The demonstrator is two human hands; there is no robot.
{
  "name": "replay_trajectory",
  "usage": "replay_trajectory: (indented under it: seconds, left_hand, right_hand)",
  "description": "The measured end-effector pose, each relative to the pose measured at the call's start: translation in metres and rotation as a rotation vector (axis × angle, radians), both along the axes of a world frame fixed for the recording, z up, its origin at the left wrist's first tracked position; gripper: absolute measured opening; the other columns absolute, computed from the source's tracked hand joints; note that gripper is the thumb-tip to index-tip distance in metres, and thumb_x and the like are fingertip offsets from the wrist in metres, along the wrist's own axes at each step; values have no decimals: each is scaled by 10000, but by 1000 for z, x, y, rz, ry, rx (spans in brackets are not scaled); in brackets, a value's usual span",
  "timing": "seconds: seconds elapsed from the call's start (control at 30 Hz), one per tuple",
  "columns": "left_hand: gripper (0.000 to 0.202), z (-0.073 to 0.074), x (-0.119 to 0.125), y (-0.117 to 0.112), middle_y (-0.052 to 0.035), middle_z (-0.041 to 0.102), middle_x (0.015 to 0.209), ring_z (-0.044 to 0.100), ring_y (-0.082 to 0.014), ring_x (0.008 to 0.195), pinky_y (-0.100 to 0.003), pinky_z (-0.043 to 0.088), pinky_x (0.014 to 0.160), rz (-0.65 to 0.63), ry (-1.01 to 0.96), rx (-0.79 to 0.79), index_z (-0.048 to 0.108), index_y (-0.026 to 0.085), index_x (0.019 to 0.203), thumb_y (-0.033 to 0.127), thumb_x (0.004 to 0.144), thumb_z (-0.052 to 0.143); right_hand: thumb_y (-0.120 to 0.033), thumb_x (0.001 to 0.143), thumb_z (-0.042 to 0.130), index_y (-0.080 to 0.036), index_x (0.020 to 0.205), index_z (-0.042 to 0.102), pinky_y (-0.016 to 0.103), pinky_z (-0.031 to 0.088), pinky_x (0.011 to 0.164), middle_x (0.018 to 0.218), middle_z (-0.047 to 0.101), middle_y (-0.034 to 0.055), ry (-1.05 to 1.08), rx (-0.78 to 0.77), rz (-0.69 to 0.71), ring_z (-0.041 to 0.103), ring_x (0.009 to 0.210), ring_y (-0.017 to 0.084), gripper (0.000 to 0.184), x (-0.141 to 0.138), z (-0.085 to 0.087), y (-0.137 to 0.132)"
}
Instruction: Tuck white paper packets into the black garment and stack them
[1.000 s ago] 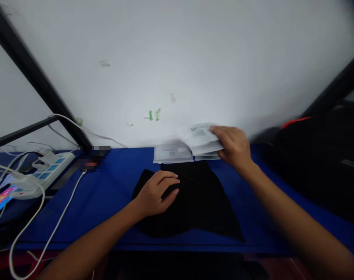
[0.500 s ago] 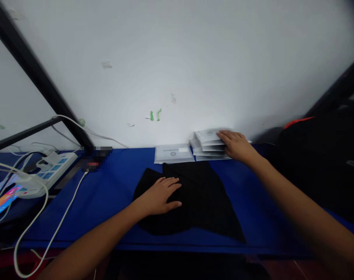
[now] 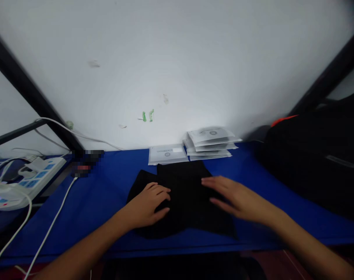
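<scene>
A blue surface (image 3: 101, 194) spans the lower half of the view below a white wall (image 3: 177, 58) that bears small green marks (image 3: 147, 116) near its middle. At twelve o'clock a single white packet (image 3: 167, 153) lies flat; just beside it, toward one o'clock, sits a stack of white packets (image 3: 210, 142). A large black bag (image 3: 317, 163) with an orange-red trim (image 3: 282, 119) fills three o'clock. At nine o'clock lies a white power strip (image 3: 34, 181), with a white cable (image 3: 53, 225) trailing toward seven o'clock.

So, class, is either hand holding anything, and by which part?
Nothing is gripped. The left hand rests on the black cloth, at its left; the right hand lies open over its right part.
</scene>
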State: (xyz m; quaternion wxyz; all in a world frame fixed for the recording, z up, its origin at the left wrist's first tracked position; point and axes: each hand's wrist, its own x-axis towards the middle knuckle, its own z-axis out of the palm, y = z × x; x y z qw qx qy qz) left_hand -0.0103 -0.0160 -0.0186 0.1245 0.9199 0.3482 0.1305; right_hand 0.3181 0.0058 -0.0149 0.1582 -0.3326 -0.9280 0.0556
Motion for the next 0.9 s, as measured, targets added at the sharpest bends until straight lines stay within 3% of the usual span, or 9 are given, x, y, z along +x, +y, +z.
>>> replay_trajectory:
  seconds: [0.07, 0.17, 0.3, 0.4, 0.53, 0.6, 0.7, 0.8, 0.9]
  left_hand:
    - [122, 2, -9, -12, -92, 638, 1181, 556, -231, 1189, -488, 328, 1106, -12, -45, -30, 569, 205, 968, 150, 865, 534]
    - [111, 2, -25, -30, -98, 598, 1262, 522, -257, 1220, -457, 393, 1064, -27, -65, -80, 559, 210, 925, 201, 823, 603]
    - [334, -2, -45, -46, -112, 501, 1405, 473, -309, 1277, -484, 429, 1035, -15, -2, -89, 569, 231, 1070, 362, 792, 700]
    - [223, -6, -53, -52, -100, 540, 1376, 513, -271, 1252, -447, 454, 1024, 8, -26, -24, 575, 231, 1072, 240, 852, 611]
    - [198, -10, -56, -50, -82, 665, 1183, 616, -212, 1110, -385, 502, 962, 42, -146, 100, 569, 211, 1001, 97, 864, 482]
    - [186, -10, -57, -40, -70, 697, 1057, 656, -198, 975, -368, 524, 890, 93, -199, 160, 565, 209, 1016, 121, 876, 482]
    - [113, -7, -57, -9, -55, 694, 917, 656, -200, 853, -357, 524, 785, 266, -221, 263, 569, 207, 977, 204, 908, 480]
    - [107, -6, -50, 34, -45, 681, 866, 646, -218, 821, -400, 502, 794, 362, -86, 276, 570, 203, 913, 241, 915, 471]
    - [168, -9, -35, 73, -111, 670, 998, 623, -284, 965, -449, 480, 845, 426, 43, 271, 584, 167, 1021, 251, 887, 525]
  right_hand:
    - [-432, 892, 587, -231, 1436, 413, 452, 492, 1014, 1413, 517, 124, -38, -113, 51, 523, 1265, 282, 606, -1, -7, -24]
    - [-504, 822, 656, -227, 1491, 327, 480, 474, 1034, 1474, 439, 131, -49, -174, 61, 469, 1312, 314, 795, 1, -16, -41]
    - [-266, 838, 609, -236, 1403, 473, 469, 468, 1049, 1451, 474, 94, -31, -144, 57, 473, 1313, 285, 582, 7, -25, -46]
    - [-110, 767, 551, -247, 1205, 633, 447, 505, 1015, 1385, 552, 66, 11, -118, 49, 539, 1254, 270, 466, 16, -28, -49]
    - [-163, 824, 526, -276, 1125, 654, 407, 580, 877, 1185, 691, 52, 124, -162, -24, 666, 1064, 254, 345, 23, -23, -48]
    - [-242, 887, 501, -276, 1108, 645, 366, 599, 774, 1040, 733, 41, 197, -214, -88, 708, 917, 230, 266, 24, -16, -39]
    - [-348, 936, 458, -260, 1012, 631, 314, 575, 595, 838, 722, 21, 291, -250, -222, 696, 710, 202, 208, 21, -12, -8]
    - [-385, 915, 485, -234, 1059, 601, 341, 575, 624, 911, 719, 52, 305, -196, -294, 697, 765, 224, 239, 18, -23, 39]
    - [-358, 852, 576, -175, 1104, 596, 454, 547, 849, 1094, 687, 137, 242, -29, -337, 670, 982, 288, 312, 14, -41, 83]
